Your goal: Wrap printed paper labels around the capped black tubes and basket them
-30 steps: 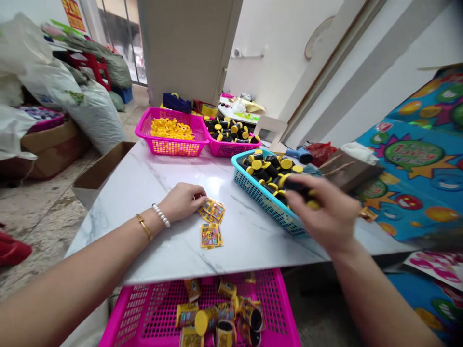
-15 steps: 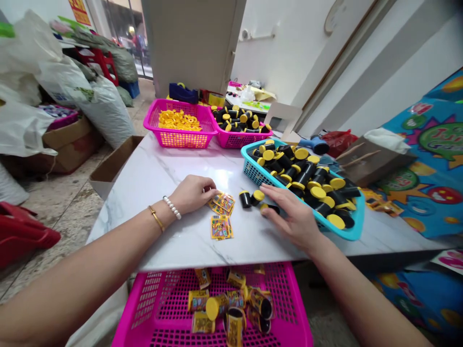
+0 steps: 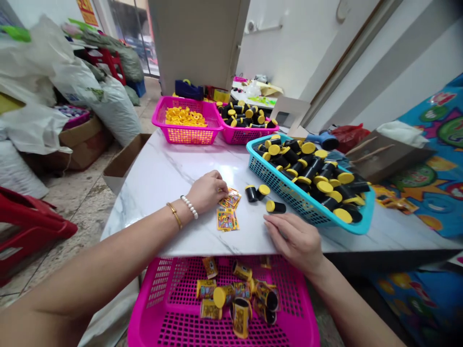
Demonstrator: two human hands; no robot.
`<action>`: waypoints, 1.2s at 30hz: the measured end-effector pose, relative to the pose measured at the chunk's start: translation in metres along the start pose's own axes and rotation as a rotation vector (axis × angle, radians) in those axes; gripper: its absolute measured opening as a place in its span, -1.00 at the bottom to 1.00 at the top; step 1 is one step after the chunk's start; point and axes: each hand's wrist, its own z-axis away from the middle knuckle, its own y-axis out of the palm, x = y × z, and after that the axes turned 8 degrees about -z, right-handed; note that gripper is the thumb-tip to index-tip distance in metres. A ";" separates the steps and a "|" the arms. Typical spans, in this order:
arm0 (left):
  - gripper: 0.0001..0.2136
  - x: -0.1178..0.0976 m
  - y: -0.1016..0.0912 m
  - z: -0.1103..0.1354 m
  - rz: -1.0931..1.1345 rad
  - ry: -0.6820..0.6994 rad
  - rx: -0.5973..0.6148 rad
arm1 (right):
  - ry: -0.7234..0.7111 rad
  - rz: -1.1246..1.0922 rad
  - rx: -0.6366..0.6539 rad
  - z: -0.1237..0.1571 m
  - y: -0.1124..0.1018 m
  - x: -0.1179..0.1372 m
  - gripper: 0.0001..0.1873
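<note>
Pinching the sticker stack (image 3: 230, 198) under the left hand (image 3: 208, 192), with the grip curled onto it; resting the right hand (image 3: 294, 238) loose and empty just short of a yellow-capped black tube (image 3: 275, 206). Better to lift one sticker only (thin, likely clingy). On a white marble desk (image 3: 166, 173), beside a blue basket (image 3: 347, 230); bulging sacks (image 3: 97, 103) behind.

Bright, even light fills the scene; daylight enters through the doorway (image 3: 133, 43) far beyond the left hand (image 3: 208, 190). The white tabletop (image 3: 162, 173) shows a soft sheen just ahead of that hand (no harsh glare). Shadows under it and the right hand (image 3: 294, 241) are faint. Lines bow toward the edges, and the near corners look stretched, slightly soft.
</note>
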 end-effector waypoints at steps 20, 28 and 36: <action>-0.80 -0.038 -0.030 0.018 0.378 0.142 -0.463 | 0.858 -1.089 -0.073 -0.073 0.038 0.009 -0.68; -0.72 -0.050 -0.023 0.019 0.673 -0.227 -0.168 | 0.812 -0.896 -0.270 -0.068 0.051 0.011 -0.61; -0.81 -0.057 -0.024 0.021 0.774 -0.229 -0.147 | 0.716 -0.778 -0.232 -0.062 0.051 0.008 -0.60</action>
